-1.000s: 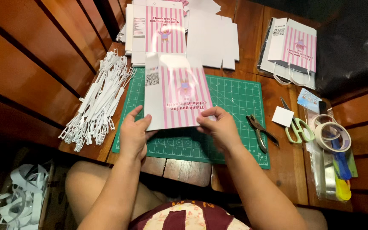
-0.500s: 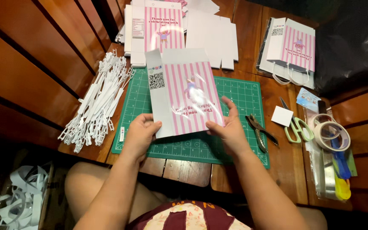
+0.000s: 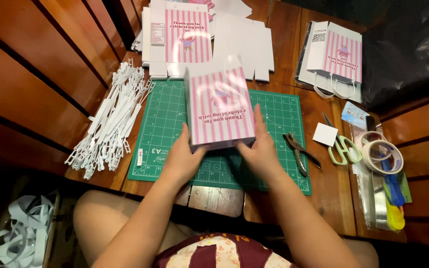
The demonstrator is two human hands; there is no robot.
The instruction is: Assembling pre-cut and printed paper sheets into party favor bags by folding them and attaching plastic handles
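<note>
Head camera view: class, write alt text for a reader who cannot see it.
Two bare hands, left hand and right hand, hold a pink-and-white striped paper bag over a green cutting mat on a wooden table. White plastic handles lie left; scissors and tape rolls lie right.

Both forearms are bare from the elbow down; no sleeve reaches into view on either arm. The left hand [image 3: 182, 161] and the right hand [image 3: 261, 156] carry no gloves, and no ring, watch or bracelet shows on them or on the wrists. The fingers [image 3: 258, 121] are uncovered, with short nails as far as can be told. At the bottom edge of the view the person wears a shirt [image 3: 214, 250] in dark maroon with a cream-coloured printed panel on the front. The knee at the lower left is bare.
</note>
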